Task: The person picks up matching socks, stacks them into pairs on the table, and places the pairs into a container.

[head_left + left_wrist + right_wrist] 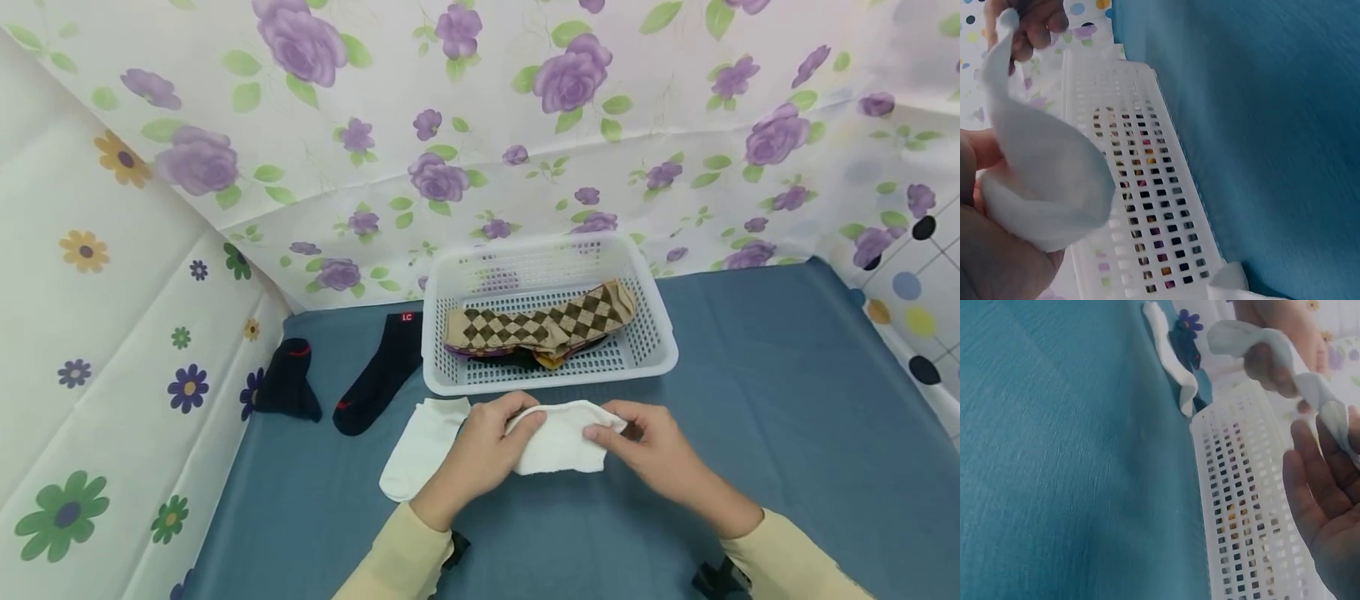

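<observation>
Both hands hold one white sock point(562, 437) up in front of the basket. My left hand point(491, 437) pinches its left end between thumb and fingers, and in the left wrist view the sock point(1054, 169) droops wide from that grip. The other end is pinched by my right hand point(648, 442); in the right wrist view the sock point(1316, 387) stretches as a twisted strip between the two hands. Another white sock point(422, 450) lies flat on the blue cloth, partly behind the left wrist.
A white perforated basket point(551, 387) stands against the flowered backdrop, with a brown argyle sock point(540, 325) on top of other socks inside. Left of it lie a dark sock point(382, 375) with red marks and a bunched dark sock point(288, 383) by the side sheet.
</observation>
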The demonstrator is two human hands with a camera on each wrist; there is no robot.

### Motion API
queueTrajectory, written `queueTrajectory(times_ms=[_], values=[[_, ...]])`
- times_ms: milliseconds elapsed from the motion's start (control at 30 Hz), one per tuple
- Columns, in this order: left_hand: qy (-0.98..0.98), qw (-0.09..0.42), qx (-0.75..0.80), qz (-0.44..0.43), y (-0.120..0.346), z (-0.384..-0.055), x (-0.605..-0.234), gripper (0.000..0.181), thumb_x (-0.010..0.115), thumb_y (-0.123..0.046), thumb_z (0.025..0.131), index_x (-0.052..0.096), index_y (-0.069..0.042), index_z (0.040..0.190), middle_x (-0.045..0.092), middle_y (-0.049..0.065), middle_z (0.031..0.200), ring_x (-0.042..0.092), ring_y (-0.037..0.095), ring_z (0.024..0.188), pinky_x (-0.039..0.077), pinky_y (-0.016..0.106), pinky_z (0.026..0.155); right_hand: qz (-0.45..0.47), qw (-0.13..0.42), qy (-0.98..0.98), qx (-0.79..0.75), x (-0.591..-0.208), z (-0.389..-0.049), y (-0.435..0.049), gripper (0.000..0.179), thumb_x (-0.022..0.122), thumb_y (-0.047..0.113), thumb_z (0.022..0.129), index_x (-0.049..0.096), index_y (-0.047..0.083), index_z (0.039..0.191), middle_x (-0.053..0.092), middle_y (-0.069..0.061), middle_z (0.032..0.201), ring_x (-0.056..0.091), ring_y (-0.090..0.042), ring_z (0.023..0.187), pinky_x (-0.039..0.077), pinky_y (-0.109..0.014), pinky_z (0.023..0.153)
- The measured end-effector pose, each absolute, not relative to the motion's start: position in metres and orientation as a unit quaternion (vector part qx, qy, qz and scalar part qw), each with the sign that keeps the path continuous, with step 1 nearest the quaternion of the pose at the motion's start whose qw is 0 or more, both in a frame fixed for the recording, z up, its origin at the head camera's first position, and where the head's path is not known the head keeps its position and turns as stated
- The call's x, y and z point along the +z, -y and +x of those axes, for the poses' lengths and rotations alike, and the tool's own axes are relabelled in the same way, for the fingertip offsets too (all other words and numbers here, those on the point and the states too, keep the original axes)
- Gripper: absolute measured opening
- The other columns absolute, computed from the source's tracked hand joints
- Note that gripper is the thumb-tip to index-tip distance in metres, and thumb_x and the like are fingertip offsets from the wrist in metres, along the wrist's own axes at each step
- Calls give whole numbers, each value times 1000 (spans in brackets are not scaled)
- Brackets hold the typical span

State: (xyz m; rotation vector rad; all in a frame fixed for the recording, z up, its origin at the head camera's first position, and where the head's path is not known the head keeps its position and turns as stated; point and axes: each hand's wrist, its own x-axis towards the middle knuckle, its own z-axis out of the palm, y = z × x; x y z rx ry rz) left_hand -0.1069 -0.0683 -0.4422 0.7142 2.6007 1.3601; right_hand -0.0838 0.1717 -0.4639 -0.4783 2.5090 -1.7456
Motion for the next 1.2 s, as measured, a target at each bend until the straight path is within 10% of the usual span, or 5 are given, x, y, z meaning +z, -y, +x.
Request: queueTrajectory(times_ms=[600,900,1200], values=[[-906,101,382,153,80,-112,-461,25,57,-55,86,65,-31,86,61,-11,74,50,8,64,41,24,59,-89,81,-792,-598,-451,-82,-182,15,67,26,87,67,12,92,69,-5,77,63,-13,59,48,-29,49],[-906,44,270,323,48,-104,-430,87,78,-43,73,29,-32,143,49,-7,133,55,7,110,50,28,87,-154,66,-808,-565,-429,-79,-160,10,71,22,83,69,16,90,68,2,83,65,-11,66,53,-30,58],[-893,-32,331,302,40,-101,-415,29,72,-36,81,65,-28,108,69,-13,85,55,-7,62,43,11,55,-174,38,-795,-580,-452,-82,-153,59,82,33,70,50,25,118,62,6,107,61,-10,97,52,-32,77]])
